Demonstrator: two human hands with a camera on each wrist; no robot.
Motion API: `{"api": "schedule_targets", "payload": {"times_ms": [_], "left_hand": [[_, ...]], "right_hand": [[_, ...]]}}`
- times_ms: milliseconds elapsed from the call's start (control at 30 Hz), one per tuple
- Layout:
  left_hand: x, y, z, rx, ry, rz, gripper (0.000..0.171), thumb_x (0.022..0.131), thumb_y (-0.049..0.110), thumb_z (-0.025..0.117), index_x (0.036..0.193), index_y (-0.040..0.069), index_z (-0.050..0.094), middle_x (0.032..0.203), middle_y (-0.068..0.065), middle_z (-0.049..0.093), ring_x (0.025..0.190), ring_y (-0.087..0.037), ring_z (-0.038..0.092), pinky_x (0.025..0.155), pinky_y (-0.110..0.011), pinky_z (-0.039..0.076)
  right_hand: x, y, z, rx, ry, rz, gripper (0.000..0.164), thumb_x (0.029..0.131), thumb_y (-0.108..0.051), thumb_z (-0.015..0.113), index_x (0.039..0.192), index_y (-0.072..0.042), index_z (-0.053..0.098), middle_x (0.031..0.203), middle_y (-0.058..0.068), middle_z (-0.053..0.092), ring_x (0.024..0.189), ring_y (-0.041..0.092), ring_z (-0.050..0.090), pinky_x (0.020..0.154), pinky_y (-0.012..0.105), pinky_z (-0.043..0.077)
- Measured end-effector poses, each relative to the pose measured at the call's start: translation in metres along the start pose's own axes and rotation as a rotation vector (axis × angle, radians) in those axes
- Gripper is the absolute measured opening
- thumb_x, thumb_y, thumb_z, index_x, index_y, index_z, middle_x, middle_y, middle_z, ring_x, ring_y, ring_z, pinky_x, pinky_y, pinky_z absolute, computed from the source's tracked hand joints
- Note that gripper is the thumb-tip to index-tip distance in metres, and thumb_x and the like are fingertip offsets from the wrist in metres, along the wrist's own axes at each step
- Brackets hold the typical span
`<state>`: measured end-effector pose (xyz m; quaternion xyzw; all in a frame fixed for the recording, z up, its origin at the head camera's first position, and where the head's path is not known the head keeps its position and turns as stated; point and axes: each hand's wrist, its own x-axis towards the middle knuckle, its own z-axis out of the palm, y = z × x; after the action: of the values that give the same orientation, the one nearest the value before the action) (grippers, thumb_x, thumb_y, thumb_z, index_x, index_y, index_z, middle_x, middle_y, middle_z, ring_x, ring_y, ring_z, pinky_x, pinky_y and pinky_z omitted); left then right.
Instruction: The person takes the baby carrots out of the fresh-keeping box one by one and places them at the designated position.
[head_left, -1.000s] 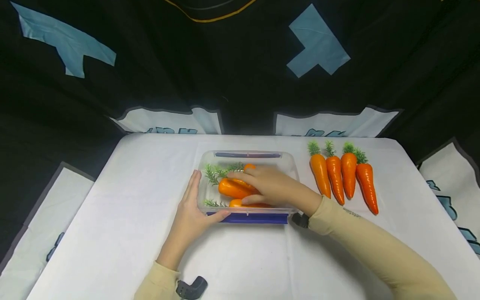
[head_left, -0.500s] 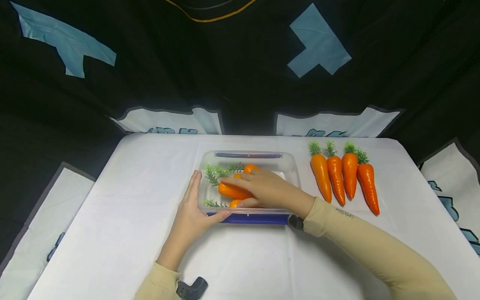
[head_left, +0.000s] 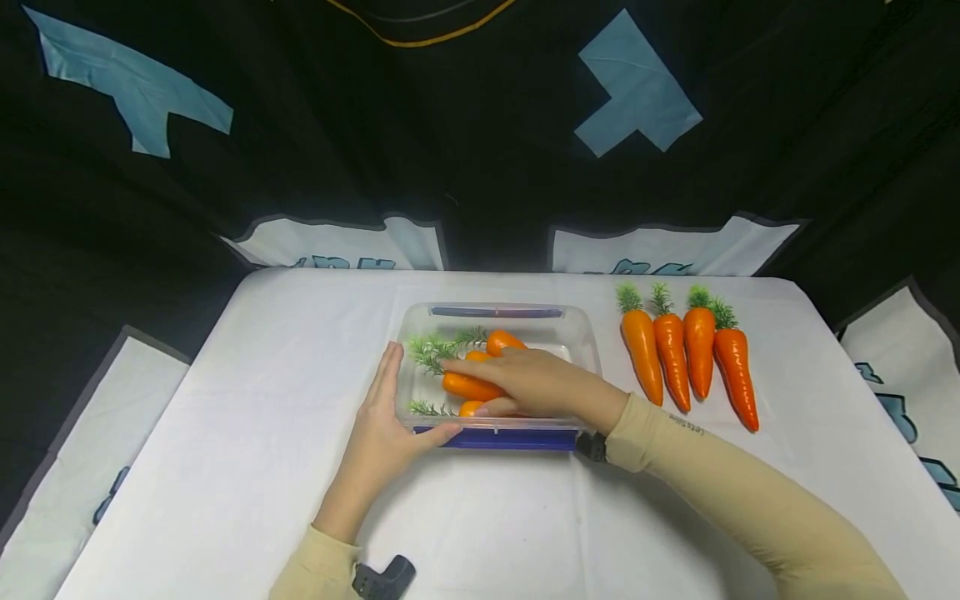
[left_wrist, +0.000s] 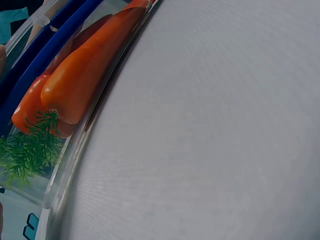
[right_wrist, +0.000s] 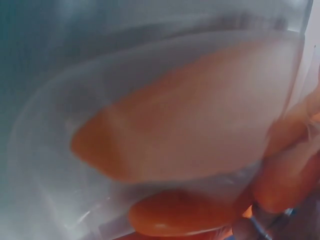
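Note:
A clear plastic box (head_left: 588,337) with blue latches holds several orange carrots with feathery green tops. My right hand (head_left: 551,383) reaches into it and grips a carrot (head_left: 467,386), fingers across the far side and thumb on the near side. Another carrot (head_left: 504,341) lies behind that hand, and one more (head_left: 470,408) shows partly under the thumb by the front wall. My left hand (head_left: 382,429) rests straight-fingered against the box's left wall, its thumb at the front corner. Carrots (left_wrist: 85,65) show through the wall in the left wrist view; the right wrist view is hazy.
Right of the box, several carrots (head_left: 699,350) lie side by side on the white table (head_left: 262,400), tops pointing away. A blue latch flap (head_left: 517,438) hangs along the box's front. Black cloth (head_left: 375,142) hangs behind the table.
My right hand has drawn back slightly toward the front and left, exposing more of the far carrot. The gripped carrot has shifted a little to the right. My left hand stays in place.

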<state>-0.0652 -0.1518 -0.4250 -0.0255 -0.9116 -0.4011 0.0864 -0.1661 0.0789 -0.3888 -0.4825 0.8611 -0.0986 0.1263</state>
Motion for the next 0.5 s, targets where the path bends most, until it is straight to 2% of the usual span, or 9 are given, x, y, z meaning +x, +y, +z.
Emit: {"api": "schedule_targets", "payload": {"times_ms": [267, 500], "left_hand": [[0.0003, 0.0006, -0.0002, -0.004, -0.002, -0.003, 0.127, 0.066, 0.066, 0.082, 0.161, 0.022, 0.01, 0.168, -0.003, 0.011, 0.152, -0.033, 0.022, 0.118, -0.059, 0.031], [-0.0001, 0.0007, 0.0, 0.003, -0.003, -0.005, 0.128, 0.065, 0.067, 0.082, 0.161, 0.022, 0.01, 0.168, -0.005, 0.012, 0.152, -0.034, 0.022, 0.117, -0.059, 0.031]], "right_hand": [[-0.0002, 0.0014, -0.001, -0.019, -0.033, 0.025, 0.068, 0.095, -0.061, 0.052, 0.155, -0.049, 0.022, 0.135, 0.002, 0.064, 0.115, 0.022, 0.064, 0.098, 0.047, 0.053], [-0.0006, 0.0019, -0.0011, -0.037, -0.014, 0.001, 0.066, 0.095, -0.061, 0.052, 0.154, -0.046, 0.026, 0.129, -0.004, 0.066, 0.104, 0.016, 0.065, 0.093, 0.043, 0.055]]}}
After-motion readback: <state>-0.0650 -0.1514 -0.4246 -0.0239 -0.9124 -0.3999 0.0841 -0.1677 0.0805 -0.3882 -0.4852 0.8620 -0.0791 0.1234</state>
